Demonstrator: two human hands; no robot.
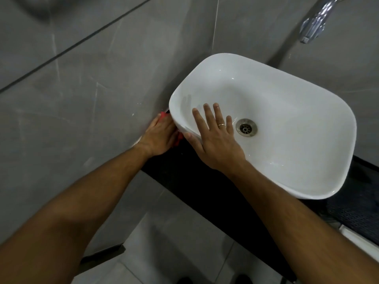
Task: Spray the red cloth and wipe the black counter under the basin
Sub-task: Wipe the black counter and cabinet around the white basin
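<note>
A white oval basin (287, 111) stands on a black counter (196, 181) against a grey tiled wall. My left hand (159, 138) presses a red cloth (164, 115) onto the counter in the narrow gap between the basin's left end and the wall; only small red bits of the cloth show past my fingers. My right hand (215, 138) grips the basin's near-left rim, fingers spread inside the bowl and thumb outside. The counter under the basin is hidden. No spray bottle is in view.
A chrome tap (315, 21) juts from the wall above the basin's far right. The metal drain (246, 127) sits just right of my fingers. A white-edged object (359, 240) lies at the counter's right end. Grey floor tiles lie below.
</note>
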